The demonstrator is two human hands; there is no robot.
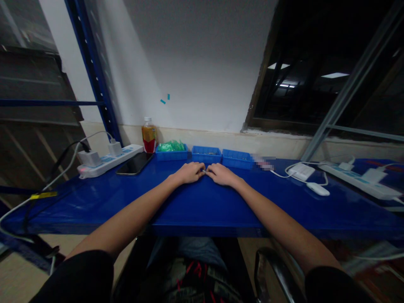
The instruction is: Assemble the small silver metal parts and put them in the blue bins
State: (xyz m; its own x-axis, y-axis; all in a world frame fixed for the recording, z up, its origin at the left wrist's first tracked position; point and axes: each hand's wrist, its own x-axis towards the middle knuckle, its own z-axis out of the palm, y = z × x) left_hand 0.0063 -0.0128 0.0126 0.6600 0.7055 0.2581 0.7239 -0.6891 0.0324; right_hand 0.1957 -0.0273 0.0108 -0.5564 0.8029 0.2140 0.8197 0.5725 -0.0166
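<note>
One glossy blue counter point(202, 206) spans the view, smooth and flat. Three shallow rectangular plastic bins point(206, 159) line its back edge. Just before them, the left hand point(188, 172) and right hand point(222, 174) meet knuckles-up, each grip curled tight, pinching a tiny pale piece point(204, 171) between them.

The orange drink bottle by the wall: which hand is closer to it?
Left. The left hand rests on the table, in front and to the right of the bottle; the right hand lies beside it, farther right.
</note>
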